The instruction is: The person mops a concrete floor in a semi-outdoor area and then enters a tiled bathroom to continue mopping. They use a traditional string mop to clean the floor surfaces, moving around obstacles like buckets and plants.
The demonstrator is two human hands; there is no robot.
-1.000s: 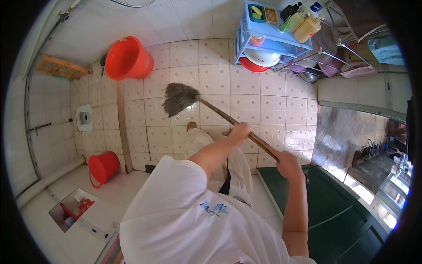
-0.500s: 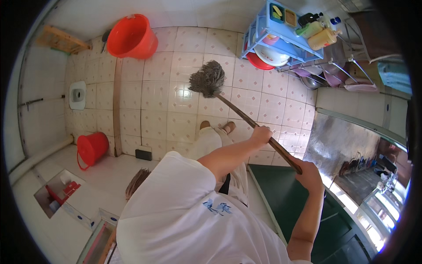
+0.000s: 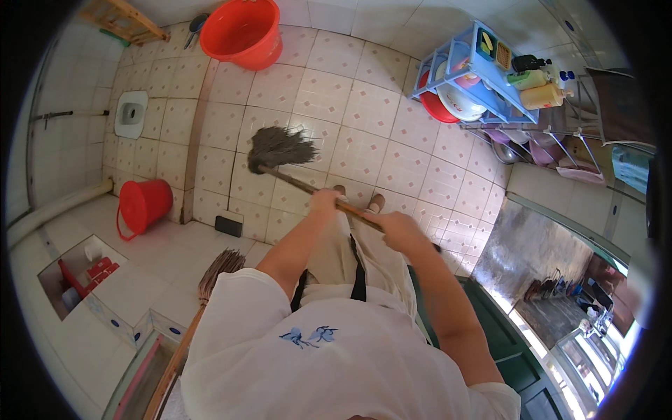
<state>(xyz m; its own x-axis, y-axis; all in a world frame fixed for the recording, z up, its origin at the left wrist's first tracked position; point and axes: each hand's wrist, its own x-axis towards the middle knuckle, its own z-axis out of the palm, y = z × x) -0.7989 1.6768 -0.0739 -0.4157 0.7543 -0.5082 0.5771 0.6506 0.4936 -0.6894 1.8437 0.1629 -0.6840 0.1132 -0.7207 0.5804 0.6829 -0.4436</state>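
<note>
A mop with a grey string head (image 3: pixel 281 148) rests on the tiled floor (image 3: pixel 329 91), ahead and left of my feet. Its wooden handle (image 3: pixel 297 183) slants back to the right toward my body. My left hand (image 3: pixel 324 201) is wrapped round the middle of the handle. Further up, my right hand (image 3: pixel 400 229) grips it closer to its end, which sticks out past the wrist. Both hands are in front of my waist.
A large orange-red bucket (image 3: pixel 245 35) stands at the far wall, a red bucket (image 3: pixel 145 203) at the left. A blue shelf rack (image 3: pixel 483 70) with bottles and basins stands far right. Behind my left arm leans a second mop (image 3: pixel 222 269). A squat toilet (image 3: pixel 131 112) lies beyond a raised sill (image 3: pixel 199 133).
The mop head has swept left and nearer to me, its strings now trailing right. Both hands have moved left with the handle, and my body has turned.
</note>
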